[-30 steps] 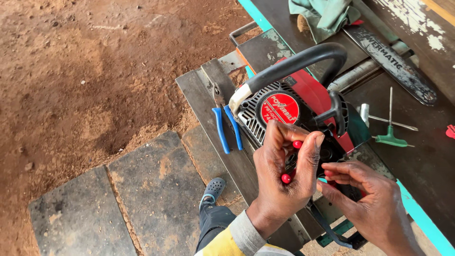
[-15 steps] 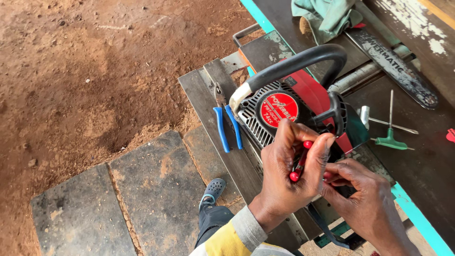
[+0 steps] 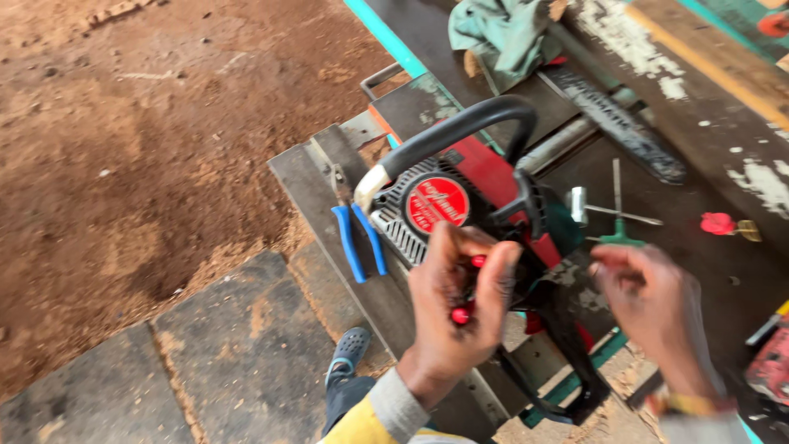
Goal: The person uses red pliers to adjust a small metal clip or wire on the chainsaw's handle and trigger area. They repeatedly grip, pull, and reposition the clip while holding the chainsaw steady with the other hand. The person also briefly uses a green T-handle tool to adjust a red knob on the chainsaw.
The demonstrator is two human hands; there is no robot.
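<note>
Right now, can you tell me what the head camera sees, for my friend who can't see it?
The left hand grips a red-handled tool over a red chainsaw on a workbench. The right hand hovers beside it, empty. Blue pliers lie left of the saw.

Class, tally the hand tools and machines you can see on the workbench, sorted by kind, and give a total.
Chainsaw: 1
Blue-handled pliers: 1
Green T-handle wrench: 1
Red-handled tool in the left hand: 1
Loose guide bar: 1
Total: 5
</note>
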